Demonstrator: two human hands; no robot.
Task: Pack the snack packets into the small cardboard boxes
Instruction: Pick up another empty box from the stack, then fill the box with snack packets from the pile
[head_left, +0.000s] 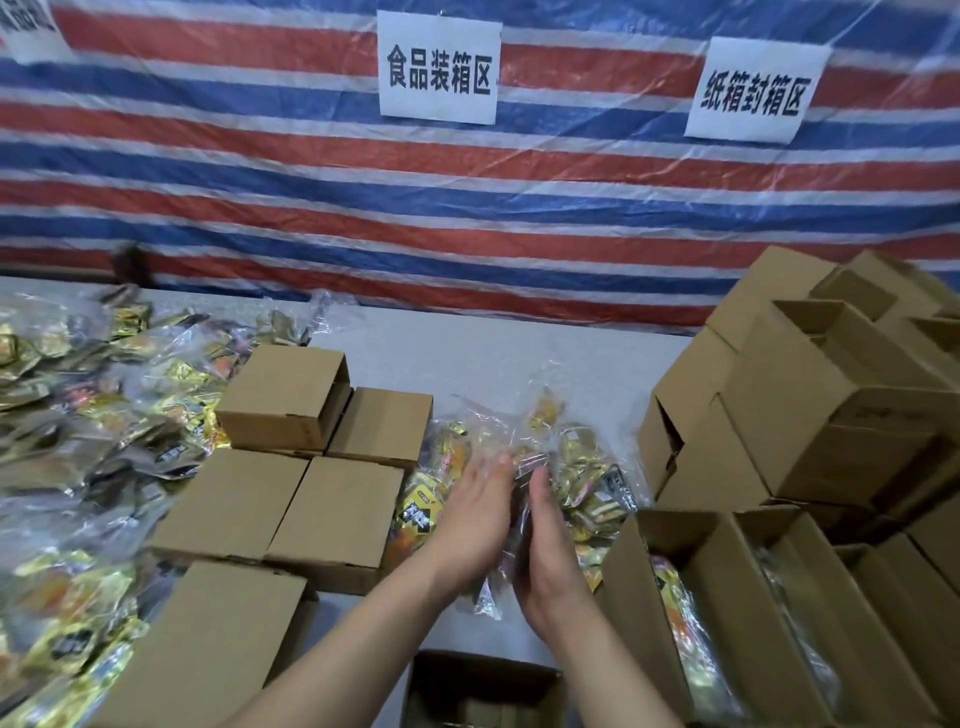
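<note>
The left hand and right hand pressed a bundle of snack packets flat between their palms above the bench, near an open small cardboard box. Wall signs read 食品装箱区 and 纸箱封箱区; packet print was unreadable.

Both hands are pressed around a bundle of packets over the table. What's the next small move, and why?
Probably draw the bundle of packets, squeezed between the left hand and right hand, back and down into the open box at the near edge. It sits right below the hands; the boxes at right already hold packets.
</note>
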